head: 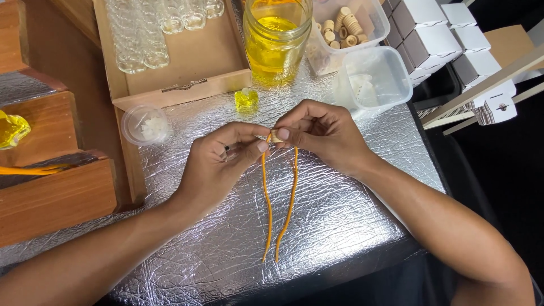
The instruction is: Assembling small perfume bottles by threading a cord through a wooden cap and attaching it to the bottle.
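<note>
A small round tub (146, 124) sits at the left on the silver mat (340, 215). The left hand (218, 164) and right hand (323, 133) meet in the middle, fingertips pinched tight on a little cork (276, 136). Two ends of an orange cord (280, 198) hang down from the cork, between the wrists. A tiny yellow bottle (246, 100) stands just behind the hands.

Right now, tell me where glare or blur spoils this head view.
Head view: the crinkled foil work surface throws patchy glare; the jar of yellow liquid glows bright. The left hand, right hand and orange cord are sharp. The right edge falls into deep shadow.
</note>
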